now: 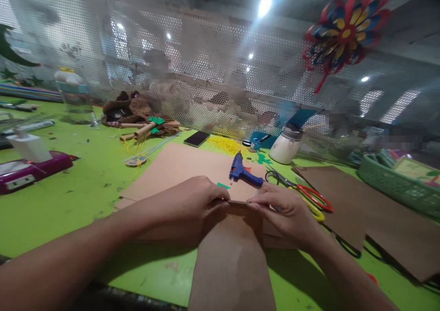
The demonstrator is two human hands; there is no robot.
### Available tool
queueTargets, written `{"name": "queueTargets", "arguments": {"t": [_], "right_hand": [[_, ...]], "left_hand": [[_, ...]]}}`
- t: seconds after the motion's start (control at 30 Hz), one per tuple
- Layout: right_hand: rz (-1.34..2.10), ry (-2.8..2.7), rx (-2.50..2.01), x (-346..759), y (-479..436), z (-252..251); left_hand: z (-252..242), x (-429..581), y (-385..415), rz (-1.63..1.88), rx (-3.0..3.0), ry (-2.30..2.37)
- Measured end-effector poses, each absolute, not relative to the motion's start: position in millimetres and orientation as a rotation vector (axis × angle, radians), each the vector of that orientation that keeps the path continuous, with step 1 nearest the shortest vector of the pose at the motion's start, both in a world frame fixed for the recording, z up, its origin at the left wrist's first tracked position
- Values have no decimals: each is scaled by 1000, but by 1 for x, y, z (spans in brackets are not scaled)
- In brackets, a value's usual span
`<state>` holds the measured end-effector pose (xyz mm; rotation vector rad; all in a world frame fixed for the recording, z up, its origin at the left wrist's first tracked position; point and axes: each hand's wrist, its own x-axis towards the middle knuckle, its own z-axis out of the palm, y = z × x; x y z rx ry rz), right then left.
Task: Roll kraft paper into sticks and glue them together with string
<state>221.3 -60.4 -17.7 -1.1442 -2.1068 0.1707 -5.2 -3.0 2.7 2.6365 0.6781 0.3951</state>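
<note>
Both my hands pinch the far edge of a brown paper sheet (231, 260) that runs from the table's near edge up toward me. My left hand (192, 205) grips the edge's left end with fingers curled closed. My right hand (287, 212) pinches the right end between thumb and fingers. The sheet lies over a larger brown cardboard (178, 164) on the green table (68, 196). A blue glue gun (242, 170) rests just beyond my fingers, beside a small green paper scrap (223, 185).
Scissors with red and yellow handles (311, 199) lie right of my right hand. More brown sheets (378, 215) and a green basket (395, 182) sit at right. A white jar (287, 146), phone (196, 138), maroon box with charger (29, 164) and perforated screen (206, 73) stand beyond.
</note>
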Motion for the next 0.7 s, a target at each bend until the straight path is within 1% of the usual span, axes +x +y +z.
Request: {"name": "queueTargets", "arguments": {"t": [0.27, 0.57, 0.7], "right_hand": [[215, -2201, -1228, 221, -60, -17], [323, -2195, -1269, 220, -58, -17], [292, -2224, -1255, 217, -59, -16]], "left_hand": [[-4, -6, 0, 363, 2708, 716], [-3, -1, 4, 316, 2605, 734], [-2, 0, 5, 313, 2562, 724]]}}
